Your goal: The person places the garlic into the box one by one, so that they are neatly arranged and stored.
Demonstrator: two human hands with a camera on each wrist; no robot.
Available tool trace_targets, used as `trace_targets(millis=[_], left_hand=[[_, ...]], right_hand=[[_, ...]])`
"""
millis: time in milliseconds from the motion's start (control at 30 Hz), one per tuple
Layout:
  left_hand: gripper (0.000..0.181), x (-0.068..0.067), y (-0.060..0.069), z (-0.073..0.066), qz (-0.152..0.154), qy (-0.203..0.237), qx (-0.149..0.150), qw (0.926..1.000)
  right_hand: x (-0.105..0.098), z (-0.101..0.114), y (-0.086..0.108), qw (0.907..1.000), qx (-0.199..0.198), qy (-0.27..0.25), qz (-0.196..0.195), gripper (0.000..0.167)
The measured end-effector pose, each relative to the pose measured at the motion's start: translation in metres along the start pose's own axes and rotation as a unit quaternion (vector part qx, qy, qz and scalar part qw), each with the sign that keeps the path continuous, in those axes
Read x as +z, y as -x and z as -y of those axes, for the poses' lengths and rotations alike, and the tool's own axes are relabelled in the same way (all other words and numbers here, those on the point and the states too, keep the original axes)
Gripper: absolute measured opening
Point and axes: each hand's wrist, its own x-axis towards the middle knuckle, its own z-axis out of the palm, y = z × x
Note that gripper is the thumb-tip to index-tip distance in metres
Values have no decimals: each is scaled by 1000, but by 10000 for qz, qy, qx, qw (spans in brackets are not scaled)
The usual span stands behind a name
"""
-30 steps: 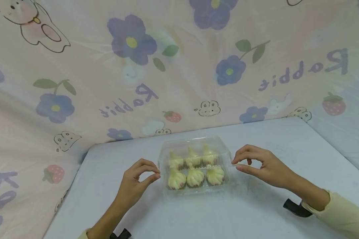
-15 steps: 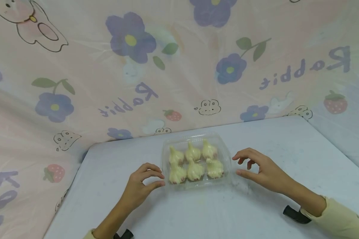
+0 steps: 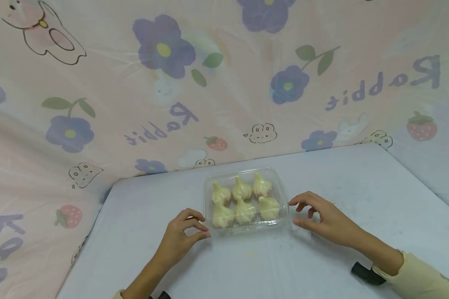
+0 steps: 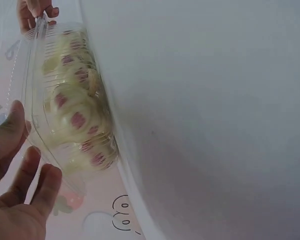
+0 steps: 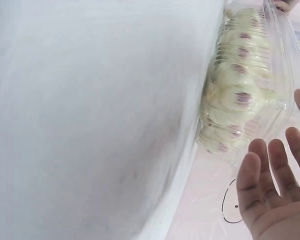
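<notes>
A clear plastic clamshell box rests on the white table, with several pale garlic bulbs in two rows inside. Its lid lies down over the bulbs. In the wrist views the ribbed side wall shows purple-streaked garlic through it. My left hand is at the box's front left corner, fingers spread and loosely bent, holding nothing. On the other side, my right hand has its fingers apart, the fingertips close to the right rim; whether they touch it I cannot tell.
The white tabletop extends around the box. A patterned cloth with flowers and rabbits hangs along the back and sides. Dark straps show at both wrists.
A second ago both hands pinched the box's side edges and its lid stood higher. The lid has since come down, the fingers have loosened, and both hands have moved slightly toward the front.
</notes>
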Motion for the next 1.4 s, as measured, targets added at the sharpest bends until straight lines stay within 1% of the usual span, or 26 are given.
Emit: trace_targets(millis=[100, 167, 233, 267, 300, 367, 467, 533, 567, 600, 667, 733, 867, 933, 1000, 1100, 1267, 1333, 1400], left_hand=[[11, 2, 0, -4, 27, -11, -487, 9988], [12, 4, 0, -8, 11, 31, -894, 9960], [14, 6, 0, -12, -4, 142, -1320, 9911], [14, 6, -1, -14, -8, 291, -1537, 9877], [15, 6, -1, -16, -19, 508, -1783, 9827], [16, 6, -2, -20, -26, 1036, -2322, 9671], [21, 7, -4, -25, -154, 1816, -3017, 9358], [27, 8, -5, -27, -246, 2104, -3370, 9174], [30, 9, -5, -28, -281, 2215, -3502, 9097], [34, 10, -5, -28, -311, 2298, -3592, 9040], [42, 12, -4, -28, -308, 2423, -3738, 8948], [49, 14, -3, -28, -219, 2537, -3855, 8869], [60, 16, -2, -26, 41, 2750, -3928, 8775], [64, 17, -2, -25, 103, 2868, -3929, 8737], [67, 18, -2, -25, 152, 2963, -3886, 8723], [68, 18, -2, -25, 184, 3073, -3803, 8721], [68, 18, -2, -24, 193, 3119, -3675, 8760], [68, 18, -2, -25, 180, 3148, -3653, 8759], [68, 18, -2, -25, 163, 3210, -3657, 8735]], right_hand=[[-1, 0, -1, 10000, 80, -57, 9, 35], [-1, 0, -1, 9997, 204, -126, 46, 33], [0, 1, -1, 9990, 388, -184, 103, 32], [0, 1, -1, 9985, 487, -209, 141, 32], [0, 1, -1, 9979, 589, -217, 179, 33], [1, 1, -1, 9961, 809, -233, 261, 35], [2, 3, -3, 9925, 1114, -332, 379, 39], [2, 4, -4, 9904, 1244, -392, 459, 43], [2, 4, -5, 9895, 1290, -424, 497, 44], [2, 5, -5, 9891, 1300, -441, 534, 45], [3, 6, -7, 9886, 1302, -452, 607, 49], [4, 7, -8, 9874, 1342, -497, 676, 53], [6, 7, -8, 9838, 1472, -658, 777, 60], [6, 7, -8, 9821, 1540, -729, 809, 63], [7, 7, -8, 9800, 1596, -847, 837, 64], [7, 7, -9, 9763, 1626, -1115, 887, 64], [8, 6, -9, 9714, 1615, -1462, 948, 65], [9, 6, -9, 9700, 1622, -1543, 946, 66], [9, 6, -8, 9693, 1622, -1591, 938, 66]])
